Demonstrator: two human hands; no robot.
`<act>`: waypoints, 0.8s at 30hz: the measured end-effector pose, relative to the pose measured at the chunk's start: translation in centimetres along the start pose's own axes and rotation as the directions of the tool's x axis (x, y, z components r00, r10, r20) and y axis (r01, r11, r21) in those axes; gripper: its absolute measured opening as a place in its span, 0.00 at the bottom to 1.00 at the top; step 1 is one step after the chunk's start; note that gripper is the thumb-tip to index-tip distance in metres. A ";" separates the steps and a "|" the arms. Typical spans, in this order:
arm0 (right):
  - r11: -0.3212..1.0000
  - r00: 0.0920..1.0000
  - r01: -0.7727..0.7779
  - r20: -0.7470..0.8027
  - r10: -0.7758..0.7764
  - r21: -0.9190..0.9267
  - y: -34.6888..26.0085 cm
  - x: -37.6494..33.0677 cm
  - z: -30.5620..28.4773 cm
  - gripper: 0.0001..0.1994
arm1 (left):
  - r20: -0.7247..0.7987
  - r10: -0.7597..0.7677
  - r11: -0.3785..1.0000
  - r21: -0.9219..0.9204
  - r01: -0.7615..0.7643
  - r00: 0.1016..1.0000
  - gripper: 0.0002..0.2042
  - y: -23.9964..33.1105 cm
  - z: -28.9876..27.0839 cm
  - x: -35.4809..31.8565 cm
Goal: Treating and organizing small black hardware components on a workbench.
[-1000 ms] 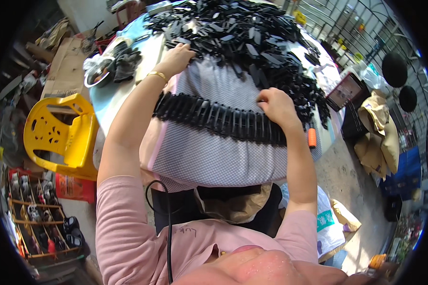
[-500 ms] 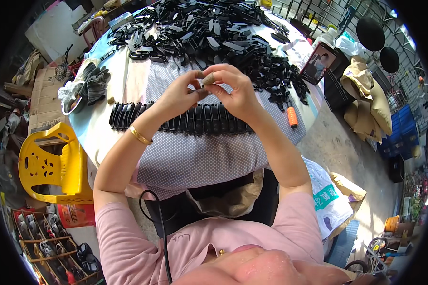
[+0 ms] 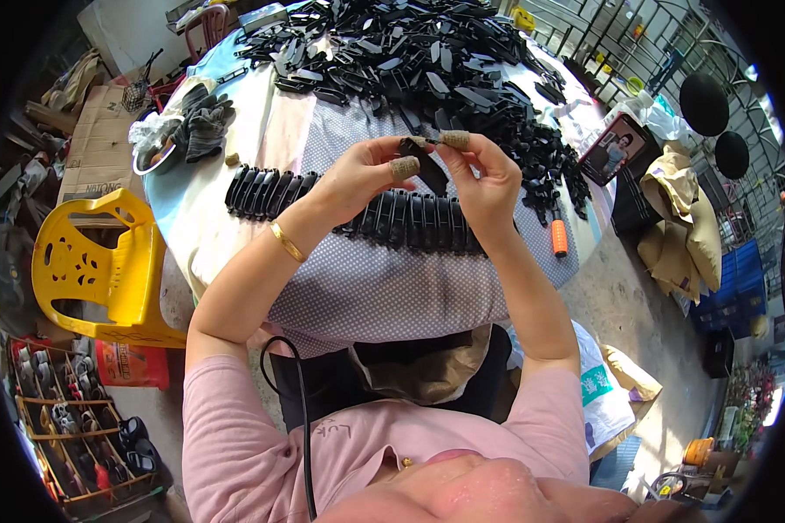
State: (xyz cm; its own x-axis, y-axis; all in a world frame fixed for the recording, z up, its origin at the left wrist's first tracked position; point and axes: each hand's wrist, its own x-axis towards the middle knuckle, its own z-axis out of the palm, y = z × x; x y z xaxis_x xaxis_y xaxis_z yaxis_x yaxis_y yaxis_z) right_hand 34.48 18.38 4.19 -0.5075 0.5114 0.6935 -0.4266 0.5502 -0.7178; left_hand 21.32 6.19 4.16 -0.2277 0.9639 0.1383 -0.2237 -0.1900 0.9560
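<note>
Left hand: the left hand (image 3: 358, 174) is seen just left of the frame's centre, upper half; its fingers are pinched together on the left end of a black plastic piece (image 3: 427, 166), and a taped thumb tip is noted.
Right hand: the right hand (image 3: 484, 179) is seen just right of centre; its fingers are closed on the right side of the same piece, and a taped fingertip is noted at the top.
Held piece: the black plastic piece is held between both hands, raised above the table, with its upper end at the fingertips and its lower end slanted down towards the right palm.
Row of parts: a row of black parts (image 3: 358, 209) is laid side by side on the dotted cloth (image 3: 392, 288), directly under and behind the hands.
Loose heap: a pile of black parts (image 3: 427, 61) is spread over the upper centre of the frame, beyond the hands.
Table: the round table (image 3: 174, 209) is covered by the cloth.
Orange item: an orange cylinder (image 3: 559, 237) is seen right of the row, near the table edge.
Gloves: grey gloves (image 3: 202, 126) are seen in the upper left.
Chair: a yellow plastic chair (image 3: 96, 261) is seen at the left edge.
</note>
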 end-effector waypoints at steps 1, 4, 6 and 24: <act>0.984 0.991 0.134 0.029 -0.131 -0.118 -0.2 0.1 -0.1 0.06 | 0.006 -0.009 0.998 -0.061 0.010 1.000 0.18 -0.2 0.0 0.0; 0.925 0.955 0.296 0.083 -0.284 -0.240 -0.1 0.2 0.1 0.05 | -0.009 -0.043 0.994 -0.105 0.042 0.999 0.18 0.4 0.6 -0.3; 0.896 0.944 0.331 0.100 -0.315 -0.297 -0.2 0.1 0.2 0.06 | -0.016 -0.054 0.992 -0.115 0.052 0.998 0.19 0.6 0.9 -0.5; 0.754 0.854 0.499 0.390 -0.344 -0.428 -2.2 0.3 0.6 0.09 | -0.173 0.089 0.985 -0.131 -0.113 0.981 0.16 0.0 0.9 -0.7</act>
State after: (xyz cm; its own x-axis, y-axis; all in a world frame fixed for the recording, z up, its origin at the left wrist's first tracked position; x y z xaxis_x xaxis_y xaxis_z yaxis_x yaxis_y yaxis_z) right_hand 34.83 16.98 5.93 -0.5786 -0.0098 0.8156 -0.2544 0.9522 -0.1691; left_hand 22.30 5.64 4.26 -0.4072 0.8962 0.1761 -0.3191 -0.3202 0.8920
